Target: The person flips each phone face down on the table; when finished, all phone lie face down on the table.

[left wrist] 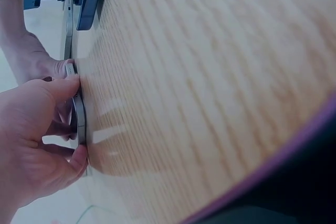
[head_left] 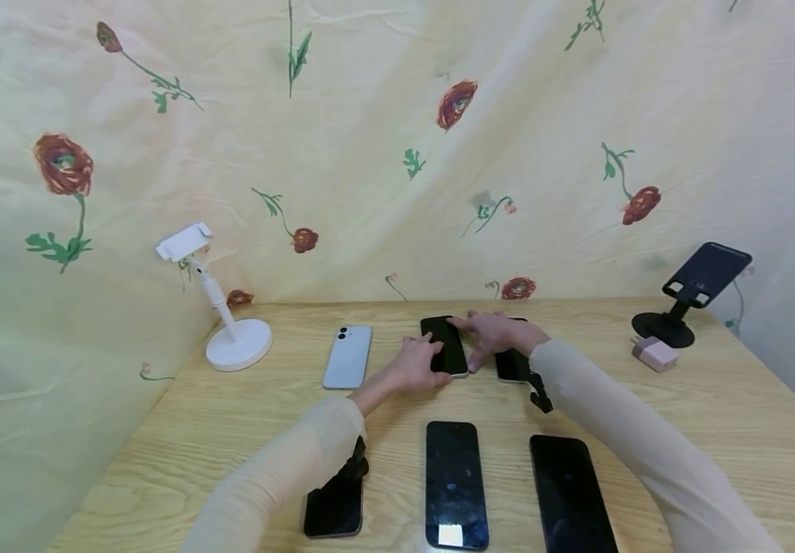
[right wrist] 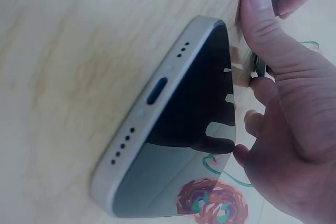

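At the back middle of the table lies a black-screened smartphone, screen up. My left hand holds it by its left side, fingers at the long edge and thumb near the lower corner. From the other side my right hand grips it, with the index finger at the top corner and the thumb low on the right edge. In the left wrist view the phone's thin metal side shows between my fingers. Partly hidden under my right wrist is another smartphone, whose port end fills the right wrist view.
A pale blue phone lies back up at left. Nearer me are three dark phones: left, middle and right. A white phone stand, a black stand and a charger plug flank them. Floral cloth hangs behind.
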Demonstrator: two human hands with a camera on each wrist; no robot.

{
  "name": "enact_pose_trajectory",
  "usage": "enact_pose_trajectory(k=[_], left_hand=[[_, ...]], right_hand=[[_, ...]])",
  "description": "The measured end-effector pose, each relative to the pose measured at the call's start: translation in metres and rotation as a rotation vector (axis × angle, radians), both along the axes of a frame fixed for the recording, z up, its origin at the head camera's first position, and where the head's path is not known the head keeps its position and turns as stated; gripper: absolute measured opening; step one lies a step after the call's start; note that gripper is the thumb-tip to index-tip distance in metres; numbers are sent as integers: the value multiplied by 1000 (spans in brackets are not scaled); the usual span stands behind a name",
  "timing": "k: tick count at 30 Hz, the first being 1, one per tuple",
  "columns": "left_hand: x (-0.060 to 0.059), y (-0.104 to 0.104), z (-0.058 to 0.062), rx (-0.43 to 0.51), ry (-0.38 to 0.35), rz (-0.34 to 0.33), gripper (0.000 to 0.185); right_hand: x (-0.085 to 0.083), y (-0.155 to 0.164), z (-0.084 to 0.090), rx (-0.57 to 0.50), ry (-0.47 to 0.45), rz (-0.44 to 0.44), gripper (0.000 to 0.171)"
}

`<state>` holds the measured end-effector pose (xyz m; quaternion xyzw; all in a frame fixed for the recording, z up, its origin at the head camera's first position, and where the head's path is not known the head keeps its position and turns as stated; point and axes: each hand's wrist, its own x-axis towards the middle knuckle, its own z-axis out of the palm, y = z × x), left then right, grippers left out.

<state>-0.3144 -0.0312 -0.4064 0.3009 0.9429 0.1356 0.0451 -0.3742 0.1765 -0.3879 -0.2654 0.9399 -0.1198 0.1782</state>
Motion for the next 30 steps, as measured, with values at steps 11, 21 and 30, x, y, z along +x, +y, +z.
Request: enact_pose_trajectory(k=[11, 21, 30], left_hand=[[0, -4, -1, 68, -66, 56, 68], [3, -12, 1, 157, -134, 73, 71], [2, -17, 6, 187, -130, 28, 72]], right_hand=[[0, 4, 2, -44, 37, 53, 103], [5, 1, 7, -111, 11, 25, 103], [3, 3, 9, -186, 11, 65, 105]])
